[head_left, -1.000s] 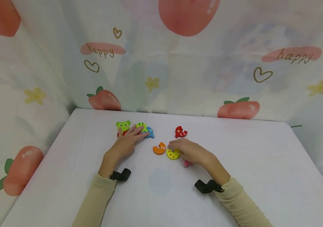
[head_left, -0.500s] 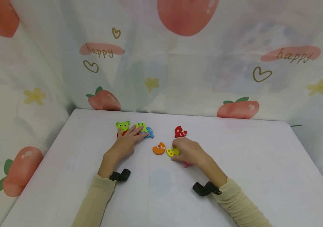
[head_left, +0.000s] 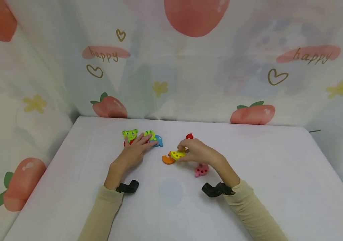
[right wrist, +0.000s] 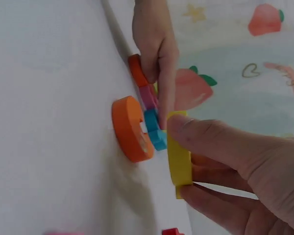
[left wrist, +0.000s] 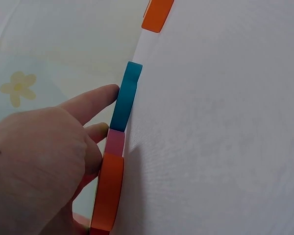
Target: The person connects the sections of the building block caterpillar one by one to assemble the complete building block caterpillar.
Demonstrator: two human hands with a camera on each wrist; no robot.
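Observation:
My right hand [head_left: 201, 152] pinches a yellow spotted puzzle piece [head_left: 177, 155] between thumb and fingers, raised off the table. In the head view it overlaps an orange piece [head_left: 167, 160] marked 10. My left hand [head_left: 130, 154] rests with fingers spread on a joined row of puzzle pieces. That row shows a green animal-face piece [head_left: 130, 134], a green striped piece [head_left: 149, 134] and a blue piece [head_left: 159, 141]. From the left wrist, a pink piece [left wrist: 114, 143] and an orange edge [left wrist: 108, 191] show under the hand, with one fingertip at the blue piece.
A pink spotted piece [head_left: 201, 170] lies below the right hand. Behind that hand, a red piece [head_left: 189, 136] is partly hidden. The white table [head_left: 171, 214] ends at a printed cloth backdrop [head_left: 189, 77].
The right hand has closed finger and thumb on the yellow piece, lifted it and moved left toward the orange piece, uncovering the pink one. The left hand stays in place.

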